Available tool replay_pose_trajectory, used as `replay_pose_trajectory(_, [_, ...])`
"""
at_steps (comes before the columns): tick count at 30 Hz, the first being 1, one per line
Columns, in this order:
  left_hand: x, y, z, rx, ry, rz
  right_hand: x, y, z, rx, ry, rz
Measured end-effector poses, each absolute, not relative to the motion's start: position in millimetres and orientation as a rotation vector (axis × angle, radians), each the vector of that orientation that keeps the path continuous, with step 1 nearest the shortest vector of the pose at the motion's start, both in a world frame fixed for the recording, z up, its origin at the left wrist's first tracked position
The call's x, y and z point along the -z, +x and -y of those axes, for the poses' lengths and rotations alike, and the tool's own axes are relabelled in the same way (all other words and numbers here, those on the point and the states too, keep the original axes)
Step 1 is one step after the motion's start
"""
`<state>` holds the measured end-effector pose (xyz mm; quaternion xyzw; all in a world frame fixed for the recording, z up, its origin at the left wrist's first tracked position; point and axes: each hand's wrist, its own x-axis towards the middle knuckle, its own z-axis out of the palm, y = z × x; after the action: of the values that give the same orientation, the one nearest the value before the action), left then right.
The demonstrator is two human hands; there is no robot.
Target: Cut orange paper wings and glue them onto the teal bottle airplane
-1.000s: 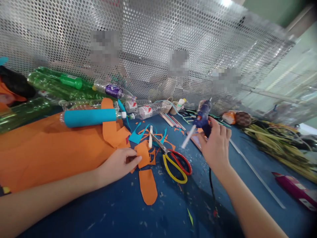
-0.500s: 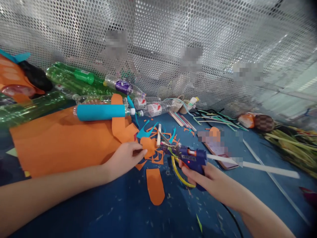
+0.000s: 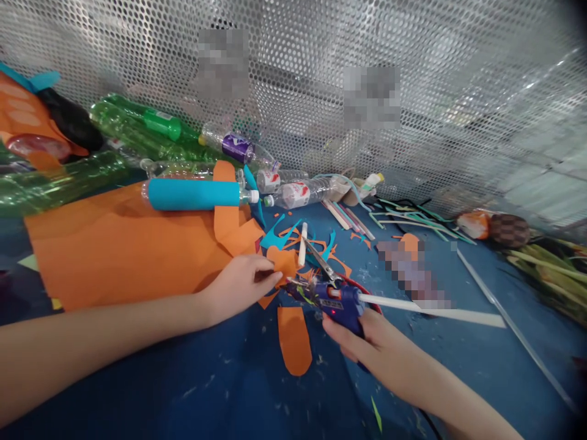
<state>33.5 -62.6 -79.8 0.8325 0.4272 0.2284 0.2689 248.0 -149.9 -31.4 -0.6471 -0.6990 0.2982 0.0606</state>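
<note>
Between the thumb and fingers of my left hand (image 3: 245, 284) is a small orange paper piece (image 3: 285, 261). My right hand (image 3: 373, 339) is wrapped around a blue hot glue gun (image 3: 342, 304), whose nozzle points left, close to the paper piece. A long white glue stick (image 3: 435, 311) juts from the back of the gun, and a small red light glows on its side. Behind the nozzle lie scissors (image 3: 323, 260) and a short white stick (image 3: 303, 244). A rounded orange paper strip (image 3: 294, 342) rests on the blue surface below my hands.
A bottle wrapped in blue paper (image 3: 195, 194) lies on a large orange sheet (image 3: 123, 250) at left. Green bottles (image 3: 137, 131) and clear bottles (image 3: 298, 193) line the perforated metal wall (image 3: 298, 55). Blue and orange scraps (image 3: 277, 235) and a pixelated phone-like object (image 3: 413, 278) lie nearby.
My right hand has brought the glue gun left, its nozzle now nearer the orange paper piece. My left hand keeps its pinch. The view has shifted slightly.
</note>
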Motion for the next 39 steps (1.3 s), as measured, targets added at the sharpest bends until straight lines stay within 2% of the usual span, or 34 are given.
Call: replay_pose_trajectory(39, [81.6,34.2,62.7,-0.638,2.243,-1.122,37.2,244.4,154.5,-0.853,-1.949,2.093])
